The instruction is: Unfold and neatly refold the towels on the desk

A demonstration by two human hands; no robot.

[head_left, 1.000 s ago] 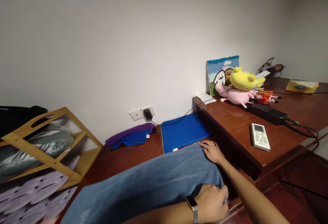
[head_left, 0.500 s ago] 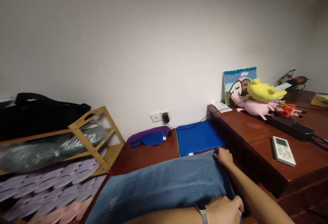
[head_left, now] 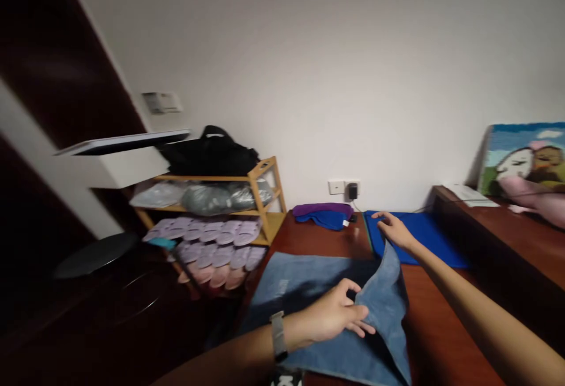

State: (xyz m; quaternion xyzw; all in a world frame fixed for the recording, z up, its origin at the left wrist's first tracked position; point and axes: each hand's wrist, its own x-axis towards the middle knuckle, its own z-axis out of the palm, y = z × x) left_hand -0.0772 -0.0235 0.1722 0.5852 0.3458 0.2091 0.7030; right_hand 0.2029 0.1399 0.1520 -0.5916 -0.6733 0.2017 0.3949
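A blue-grey towel (head_left: 304, 277) lies on the brown wooden table, its right end lifted and folding over toward the left. My left hand (head_left: 333, 315), with a watch on the wrist, is closed on the raised edge of the towel near its middle. Farther back, my right hand (head_left: 395, 232) pinches the far corner of that same raised end, above a flat blue cloth (head_left: 428, 236). Behind the towel, a purple cloth (head_left: 322, 209) and a smaller blue cloth (head_left: 322, 220) lie against the wall.
At left stands a wooden rack (head_left: 265, 198) with lilac and pink slippers (head_left: 207, 230), wrapped bundles and a black bag (head_left: 212, 153). A round black stool (head_left: 97, 253) is beside it. A plug (head_left: 352, 190) sits in the wall socket. A higher desk (head_left: 521, 233) at right holds a picture (head_left: 525, 156).
The view has swung left. Before, the towel lay spread with both hands at its right end; now that end is lifted and carried leftward, held by both hands.
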